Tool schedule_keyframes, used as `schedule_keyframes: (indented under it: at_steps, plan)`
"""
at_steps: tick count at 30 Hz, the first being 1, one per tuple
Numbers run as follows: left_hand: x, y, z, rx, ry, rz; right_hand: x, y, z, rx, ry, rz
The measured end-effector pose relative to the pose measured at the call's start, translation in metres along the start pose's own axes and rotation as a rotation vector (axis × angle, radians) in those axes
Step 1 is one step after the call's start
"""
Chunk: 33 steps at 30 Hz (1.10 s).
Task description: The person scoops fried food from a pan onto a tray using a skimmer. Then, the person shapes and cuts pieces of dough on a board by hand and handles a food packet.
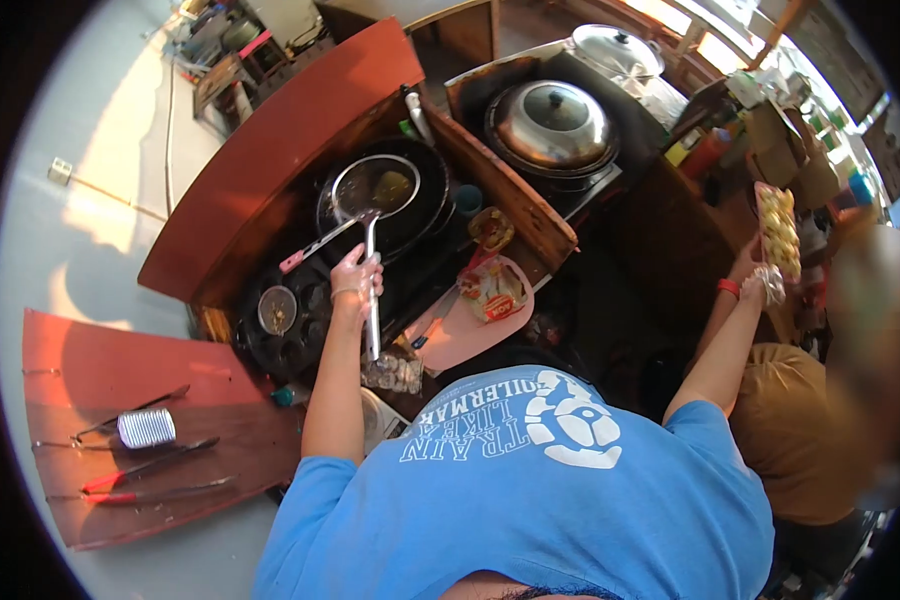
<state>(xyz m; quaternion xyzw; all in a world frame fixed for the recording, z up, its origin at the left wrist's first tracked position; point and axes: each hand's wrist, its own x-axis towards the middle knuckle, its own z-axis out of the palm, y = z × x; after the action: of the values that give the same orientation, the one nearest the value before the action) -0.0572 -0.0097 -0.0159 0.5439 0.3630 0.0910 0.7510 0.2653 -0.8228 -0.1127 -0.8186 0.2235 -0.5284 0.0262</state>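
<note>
My left hand [355, 280], in a thin clear glove, is closed round the long metal handle of a strainer [373, 330]. Its round head rests over a dark wok [432, 205], with a yellowish-brown lump showing inside the ring. A pink-handled utensil [305, 252] meets the strainer near the ring's edge; its far end is unclear. Stretched far to the right, my gloved right hand [767, 284] is closed at the near end of a narrow tray of yellowish food pieces [780, 235]. Another person's arm with a red wristband [728, 288] also reaches the tray.
A lidded pan [552, 128] stands beyond a wooden partition [500, 170]. Near my body lie a pink board [470, 335] with a plastic packet [495, 290], and a dark moulded pan [300, 345] with a small bowl. Tongs [160, 490] lie on the red panel [230, 400].
</note>
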Motion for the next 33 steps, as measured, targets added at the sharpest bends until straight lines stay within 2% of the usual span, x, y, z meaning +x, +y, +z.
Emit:
schedule_keyframes:
  at_steps: [1, 2, 4, 5, 8, 10, 12, 14, 16, 18, 20, 21, 22, 23, 24, 26, 28, 29, 31, 33]
  plan:
    - [0.003, -0.005, -0.001, -0.029, -0.024, 0.006, 0.0, -0.016, -0.022, 0.186, -0.019, 0.124]
    - [0.012, -0.012, -0.006, 0.001, -0.029, 0.013, 0.003, -0.042, -0.046, 0.543, -0.015, 0.271]
    - [0.016, -0.02, -0.005, -0.024, -0.051, 0.039, 0.004, -0.099, -0.096, 1.437, 0.101, 0.413]
    - [0.015, -0.021, -0.002, -0.007, -0.042, 0.047, -0.014, -0.091, -0.102, 0.502, -0.036, 0.407]
    - [0.017, -0.027, -0.001, 0.021, -0.039, 0.046, -0.047, -0.212, -0.197, 0.498, 0.036, -0.32]
    - [0.008, -0.029, -0.009, 0.095, -0.016, 0.075, -0.084, -0.28, -0.266, 0.605, -0.357, -0.294]
    - [-0.013, -0.025, -0.017, 0.093, 0.011, 0.076, -0.134, -0.299, -0.268, 0.961, -0.556, -0.499]
    - [-0.027, -0.029, -0.03, 0.023, 0.048, 0.093, -0.18, -0.329, -0.288, 1.072, -0.789, -0.694]
    - [-0.043, -0.041, -0.052, -0.055, 0.069, 0.149, -0.225, -0.35, -0.306, 1.026, -1.089, -0.798]
    - [-0.069, -0.041, -0.064, -0.044, 0.24, 0.152, -0.291, -0.363, -0.287, 0.832, -1.257, -0.942]
    - [-0.1, -0.046, -0.072, 0.163, 0.444, 0.307, -0.319, -0.385, -0.294, 0.594, -1.457, -0.864]
    - [-0.114, -0.055, -0.075, 0.358, 0.523, 0.406, -0.33, -0.395, -0.29, 0.597, -1.468, -0.879]
    - [-0.127, -0.064, -0.077, 0.558, 0.599, 0.501, -0.345, -0.405, -0.284, 0.485, -1.605, -0.736]
    - [-0.149, -0.066, -0.073, 0.651, 0.554, 0.459, -0.352, -0.411, -0.285, 0.364, -1.729, -0.586]
    - [-0.161, -0.071, -0.067, 0.746, 0.507, 0.415, -0.363, -0.415, -0.28, 0.366, -1.74, -0.597]
    - [-0.151, -0.133, -0.068, 0.983, 0.339, 0.486, -0.376, -0.418, -0.273, 0.212, -1.688, -0.605]
    - [-0.143, -0.162, -0.057, 1.05, 0.015, 0.438, -0.375, -0.42, -0.269, 0.218, -1.734, -0.621]
    - [-0.134, -0.177, -0.049, 1.043, 0.012, 0.439, -0.386, -0.419, -0.254, 0.184, -1.769, -0.642]
    - [-0.11, -0.203, -0.025, 1.088, -0.282, 0.492, -0.387, -0.412, -0.234, 0.14, -1.796, -0.662]
    - [-0.083, -0.211, 0.006, 1.158, -0.27, 0.499, -0.379, -0.411, -0.231, 0.163, -1.872, -0.773]
